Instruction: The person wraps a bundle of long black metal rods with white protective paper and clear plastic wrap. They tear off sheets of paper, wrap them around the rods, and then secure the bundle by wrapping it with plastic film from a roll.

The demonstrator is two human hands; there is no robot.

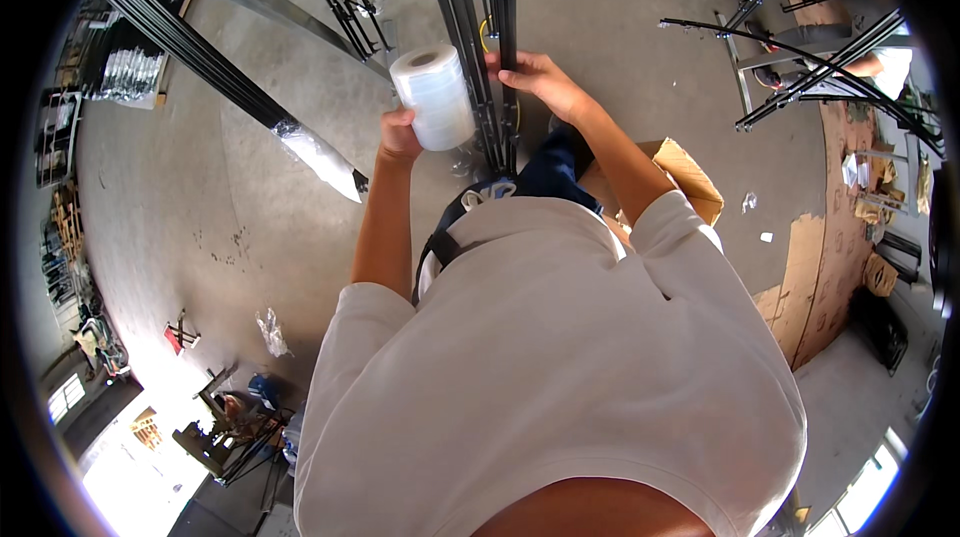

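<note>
My left hand [399,135] grips a roll of clear stretch film [434,102] low on its side, with the thumb across the wrap. The roll stands almost upright, its round cardboard core facing up. Right beside it rises a bundle of long black rods [462,12], which runs down close in front of my body. From the other side my right hand [540,79] closes on the bundle, the fingers passing behind the rods and the thumb in front. Part of those fingers is hidden by the rods.
Another bundle of black rods [200,42], its end wrapped in film, leans at the left by a grey metal beam [250,2]. An opened cardboard box [690,177] sits at my right. More rods rest on a rack [745,67] at the far right, near another person [880,67].
</note>
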